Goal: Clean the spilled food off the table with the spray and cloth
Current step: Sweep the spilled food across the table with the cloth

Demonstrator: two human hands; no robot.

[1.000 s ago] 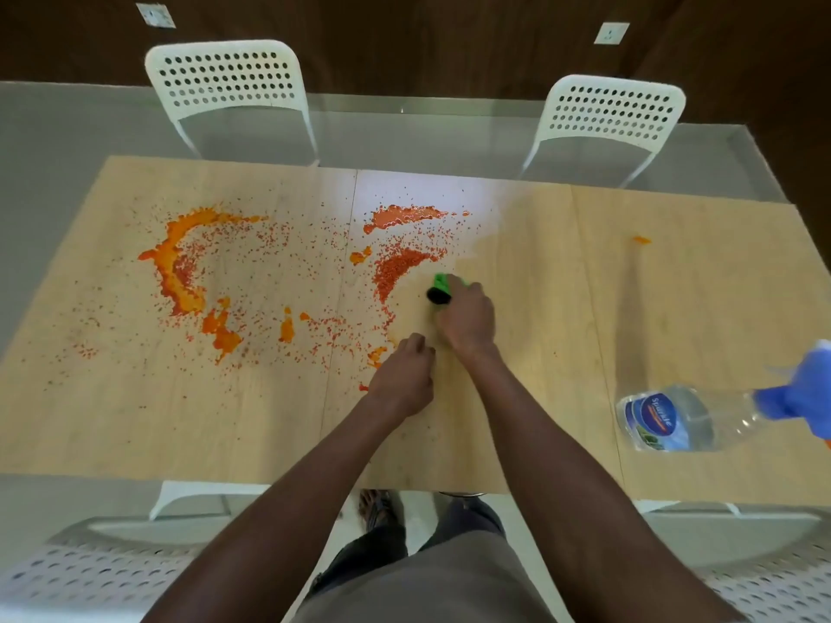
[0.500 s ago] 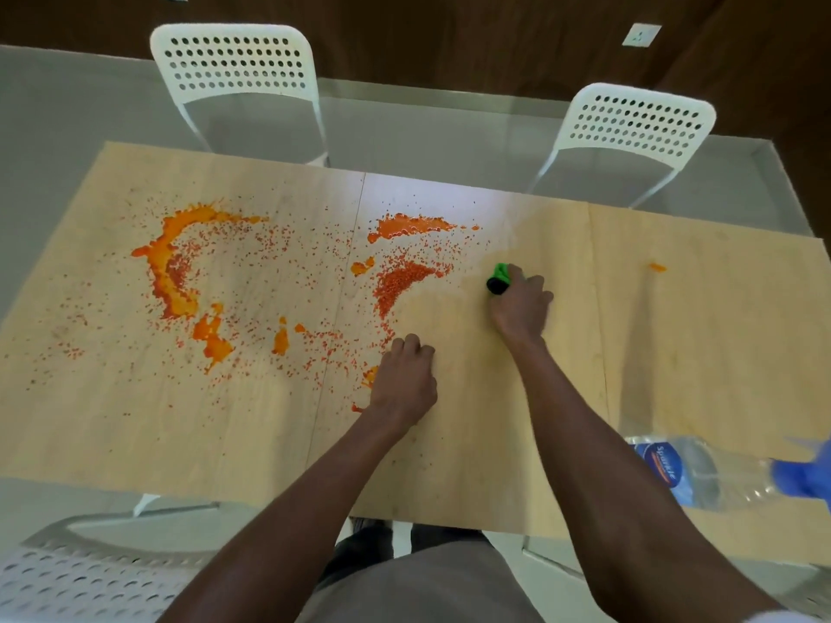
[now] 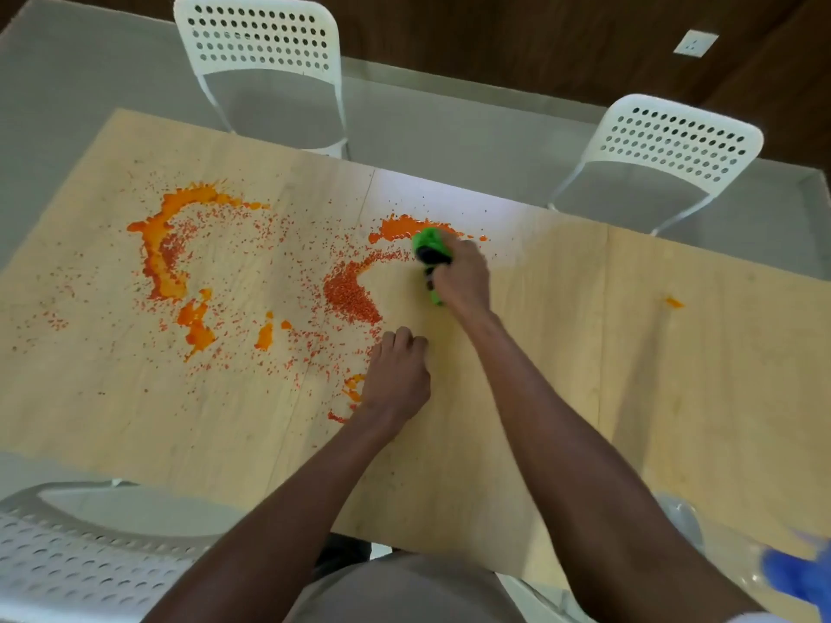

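Observation:
Orange sauce and crumbs are spilled over the wooden table (image 3: 674, 397): a thick arc (image 3: 162, 263) at the left, a crumb pile (image 3: 350, 294) in the middle and a smear (image 3: 395, 229) beyond it. My right hand (image 3: 463, 281) grips a green cloth (image 3: 429, 247) with a dark part, pressed on the right end of that far smear. My left hand (image 3: 395, 379) rests on the table as a fist, holding nothing, beside small orange blobs. The clear spray bottle (image 3: 719, 537) with a blue nozzle (image 3: 796, 577) lies at the lower right, partly hidden by my right arm.
Two white perforated chairs (image 3: 265, 60) (image 3: 674, 141) stand at the far side, and another (image 3: 90, 555) at my near left. A single orange spot (image 3: 673, 302) sits on the right board. A glass surface borders the wooden boards.
My right hand swept the green cloth away from me and left, onto the far smear. My left hand stayed put. The view tilted, so the bottle sits lower right.

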